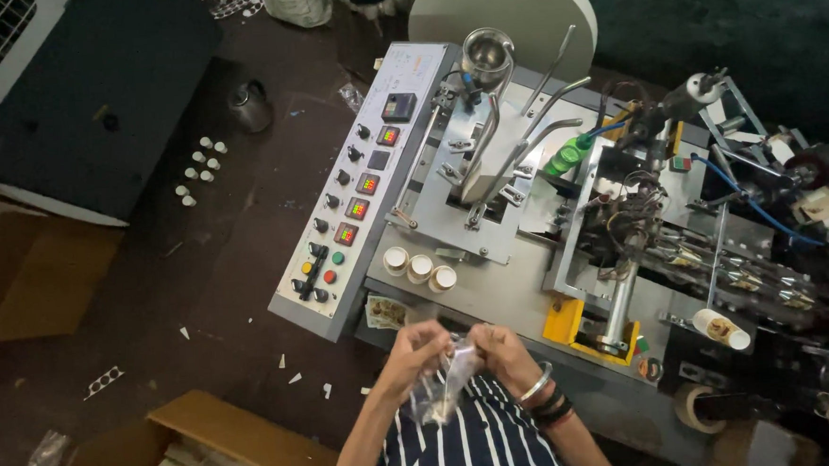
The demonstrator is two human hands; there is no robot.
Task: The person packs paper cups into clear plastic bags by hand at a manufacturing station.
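Observation:
Both my hands meet in front of my striped shirt at the bottom middle of the view. My left hand and my right hand each pinch the top of a thin clear plastic bag that hangs between them. The right wrist wears metal and dark bangles. Just beyond my hands stands a paper-cup forming machine, with three small white paper cups upside down on its deck.
A slanted grey control panel with knobs, coloured buttons and small displays is at the machine's left. A large white paper roll sits behind it. A cardboard box of stacked cups lies at the lower left. Paper scraps litter the dark floor.

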